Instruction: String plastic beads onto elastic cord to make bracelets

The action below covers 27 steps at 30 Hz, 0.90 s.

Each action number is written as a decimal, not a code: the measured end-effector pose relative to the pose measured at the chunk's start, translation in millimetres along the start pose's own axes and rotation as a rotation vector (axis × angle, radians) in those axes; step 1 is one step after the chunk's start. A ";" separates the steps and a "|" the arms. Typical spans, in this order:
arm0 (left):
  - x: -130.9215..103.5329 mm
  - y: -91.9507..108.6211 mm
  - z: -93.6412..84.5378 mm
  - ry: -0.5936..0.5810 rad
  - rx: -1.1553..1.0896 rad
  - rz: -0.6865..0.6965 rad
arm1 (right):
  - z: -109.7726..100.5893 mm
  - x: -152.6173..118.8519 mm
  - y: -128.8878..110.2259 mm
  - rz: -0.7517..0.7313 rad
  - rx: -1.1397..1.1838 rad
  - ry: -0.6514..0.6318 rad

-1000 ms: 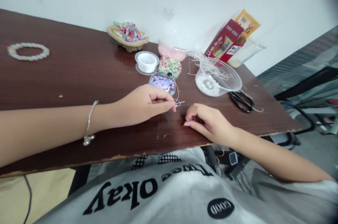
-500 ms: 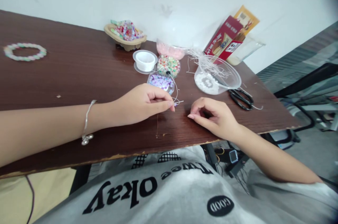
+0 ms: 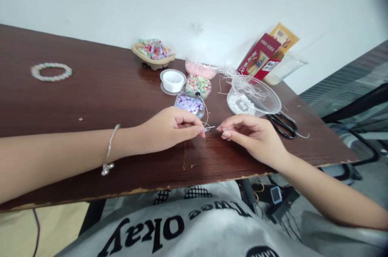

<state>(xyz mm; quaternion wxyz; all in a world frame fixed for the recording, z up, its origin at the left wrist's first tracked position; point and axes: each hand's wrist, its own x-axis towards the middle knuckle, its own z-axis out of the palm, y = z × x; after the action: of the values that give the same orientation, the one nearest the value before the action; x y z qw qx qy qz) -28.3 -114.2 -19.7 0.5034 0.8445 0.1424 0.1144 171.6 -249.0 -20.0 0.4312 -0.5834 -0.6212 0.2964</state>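
My left hand (image 3: pixel 176 128) pinches a thin white cord (image 3: pixel 207 113) between thumb and fingertips, its short end pointing right. A small purple bead sits on the cord beside the fingertips. The cord loops up to a black clip (image 3: pixel 197 94) near the spool (image 3: pixel 173 81). Just right of the cord's end is my right hand (image 3: pixel 253 135), thumb and index finger curled close; whether something tiny is between them is too small to tell. Behind my left hand stands a container of purple beads (image 3: pixel 190 104), with a container of multicoloured beads (image 3: pixel 198 85) beyond it.
A clear bowl (image 3: pixel 273 101) with white beads and cord scraps stands behind my right hand, black-handled scissors (image 3: pixel 281 125) beside it. Farther back are a pink container (image 3: pixel 200 70), a red box (image 3: pixel 259 58) and a tray of bracelets (image 3: pixel 154 62). A beaded bracelet (image 3: pixel 51 77) lies left.
The view has shifted, so the table's things appear lower and farther right. My right hand has come closer to the cord's end, and its fingertips have drawn forward. My left hand keeps its pinch.
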 end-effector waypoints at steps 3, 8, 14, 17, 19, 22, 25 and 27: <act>-0.5 1.2 -0.4 -0.006 -0.031 -0.011 | 6.5 9.2 -3.6 0.020 0.110 -0.034; 0.1 0.9 -0.6 -0.021 -0.046 -0.006 | 13.7 17.2 -7.8 0.000 0.193 0.000; 0.1 0.4 -0.5 -0.016 -0.047 0.006 | 14.7 16.1 -11.6 -0.034 0.156 0.035; -0.1 1.2 -0.6 -0.013 -0.045 0.013 | 15.0 15.7 -11.7 -0.039 0.137 0.022; -0.3 1.8 -0.6 -0.007 -0.049 0.014 | 15.2 15.7 -11.1 -0.039 0.130 0.015; -0.6 2.2 -0.7 -0.006 -0.058 0.003 | 14.9 15.8 -10.4 -0.038 0.118 0.027; -0.6 1.8 -0.9 0.002 -0.043 -0.010 | 14.6 16.0 -10.3 -0.039 0.116 0.039; -0.5 1.4 -1.1 0.004 -0.035 -0.010 | 14.8 16.2 -10.2 -0.039 0.120 0.040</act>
<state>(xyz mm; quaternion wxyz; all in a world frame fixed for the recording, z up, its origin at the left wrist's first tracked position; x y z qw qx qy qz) -29.0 -114.2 -17.9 0.5185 0.8346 0.1456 0.1158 154.6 -232.6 -14.7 0.4835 -0.5501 -0.6047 0.3129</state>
